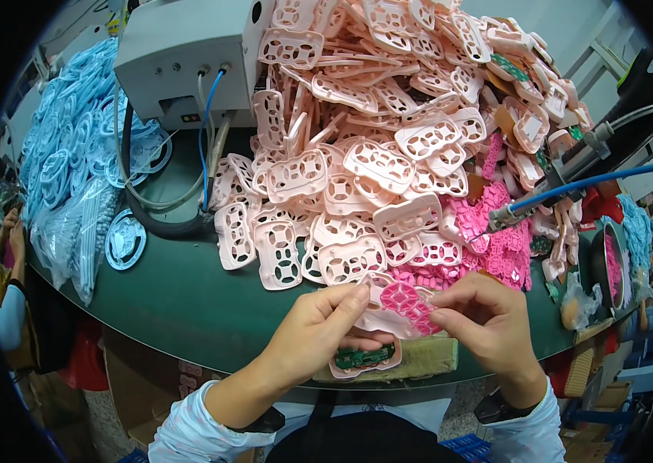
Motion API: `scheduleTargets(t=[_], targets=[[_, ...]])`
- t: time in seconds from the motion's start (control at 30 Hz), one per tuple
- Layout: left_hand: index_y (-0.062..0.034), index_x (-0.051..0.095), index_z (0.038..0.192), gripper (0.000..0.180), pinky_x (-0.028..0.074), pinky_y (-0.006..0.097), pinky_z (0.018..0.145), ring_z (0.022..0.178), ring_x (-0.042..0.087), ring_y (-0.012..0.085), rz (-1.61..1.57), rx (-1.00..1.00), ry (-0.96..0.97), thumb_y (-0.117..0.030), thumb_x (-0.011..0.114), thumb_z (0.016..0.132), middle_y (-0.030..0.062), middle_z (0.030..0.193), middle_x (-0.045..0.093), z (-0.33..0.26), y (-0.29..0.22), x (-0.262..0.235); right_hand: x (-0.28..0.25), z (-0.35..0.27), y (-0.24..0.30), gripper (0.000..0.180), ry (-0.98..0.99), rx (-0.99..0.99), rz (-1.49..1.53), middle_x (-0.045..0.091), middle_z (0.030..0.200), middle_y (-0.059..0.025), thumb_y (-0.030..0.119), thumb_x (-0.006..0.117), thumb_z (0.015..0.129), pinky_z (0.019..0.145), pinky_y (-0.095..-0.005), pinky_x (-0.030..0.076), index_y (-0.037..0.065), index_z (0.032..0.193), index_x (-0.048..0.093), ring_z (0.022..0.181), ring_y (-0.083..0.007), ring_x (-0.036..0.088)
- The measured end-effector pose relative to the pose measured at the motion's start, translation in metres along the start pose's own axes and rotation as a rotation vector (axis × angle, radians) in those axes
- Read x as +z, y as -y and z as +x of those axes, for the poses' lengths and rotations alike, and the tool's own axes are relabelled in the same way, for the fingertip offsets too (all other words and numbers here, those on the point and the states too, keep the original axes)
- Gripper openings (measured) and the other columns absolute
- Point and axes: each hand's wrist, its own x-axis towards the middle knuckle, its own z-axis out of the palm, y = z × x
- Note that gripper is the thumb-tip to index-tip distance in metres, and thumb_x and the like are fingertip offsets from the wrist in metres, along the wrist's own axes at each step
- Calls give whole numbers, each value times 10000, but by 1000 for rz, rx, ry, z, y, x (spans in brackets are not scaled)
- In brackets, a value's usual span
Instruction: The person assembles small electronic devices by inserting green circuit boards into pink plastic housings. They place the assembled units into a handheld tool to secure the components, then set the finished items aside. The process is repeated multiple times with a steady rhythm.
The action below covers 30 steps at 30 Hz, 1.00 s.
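Note:
My left hand [323, 328] is closed on a pale pink plastic shell [377, 322] with cut-out openings, thumb on top and fingers beneath. With my right hand [488, 324] I pinch the end of a bright pink button piece [402, 299], which lies against the shell. Whether it is seated in the openings I cannot tell. Just below my hands, another pale pink shell with a green circuit board [365, 356] rests by a yellowish-green block [431, 356] at the table's near edge.
Pale pink shells [380, 166] are heaped beyond my hands, with bright pink button pieces [508, 247] on their right. A tool with a blue hose [504, 216] hangs there. A grey machine [187, 62] and light blue parts [79, 131] stand left on the green table [164, 301]. Someone's hand [14, 231] shows far left.

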Motion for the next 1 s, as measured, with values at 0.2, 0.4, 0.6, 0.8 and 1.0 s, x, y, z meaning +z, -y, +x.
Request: scheduleTargets(t=[0.2, 0.4, 0.6, 0.8, 1.0], targets=[[62, 521, 1188, 444, 588, 276, 762, 864, 686, 213, -44, -23, 61, -320, 352, 1037, 183, 1022, 645, -5, -1, 5, 1, 6, 5, 94, 62, -54, -138, 606, 730, -17, 31, 733, 777, 505, -205, 360, 19, 866, 703, 560, -42, 475], [64, 497, 1213, 447, 591, 278, 763, 869, 687, 226, -81, 5, 70, -317, 342, 1038, 196, 1027, 642, -3, 8, 2, 1, 5, 7, 94, 74, -27, -197, 583, 698, -3, 34, 735, 774, 482, -215, 331, 21, 862, 703, 532, -45, 425], [59, 489, 1219, 449, 590, 275, 765, 877, 686, 221, -105, 2, 81, -323, 336, 1038, 191, 1039, 638, -2, 11, 1, -3, 8, 6, 82, 108, -6, -182, 572, 689, -5, 39, 726, 782, 486, -222, 338, 30, 860, 703, 539, -52, 433], [61, 487, 1234, 439, 581, 275, 778, 896, 678, 207, -111, 49, 103, -306, 349, 1037, 179, 1049, 634, 0, 15, 4, 0, 9, 3, 90, 73, -81, -271, 577, 732, -26, 54, 734, 773, 502, -232, 382, 28, 846, 688, 593, -78, 501], [59, 497, 1245, 400, 571, 268, 772, 898, 667, 182, -95, 104, 126, -262, 389, 1032, 160, 1049, 636, -4, 16, 6, 6, 8, -1, 211, 17, -3, -148, 614, 835, -40, 67, 727, 795, 609, -236, 480, 6, 968, 624, 722, -97, 591]])
